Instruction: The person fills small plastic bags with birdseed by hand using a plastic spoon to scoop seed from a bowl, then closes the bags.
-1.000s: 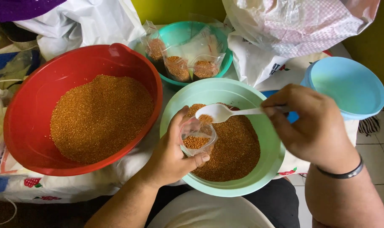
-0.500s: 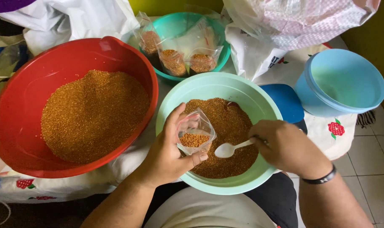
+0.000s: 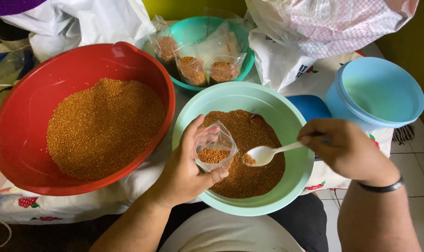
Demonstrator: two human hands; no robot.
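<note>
There's a big red plastic bowl [image 3: 16,140] full of orange-brown grain on the left. Behind sits a teal bowl [image 3: 193,30] holding filled little bags, plus a light blue lidded tub [image 3: 377,93] off right.

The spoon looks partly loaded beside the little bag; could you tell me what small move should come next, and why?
Probably tip the white spoon into the small clear bag. The right hand holds it with a few grains in its bowl, just beside the bag's mouth, which the left hand holds open over the mint-green bowl.
</note>
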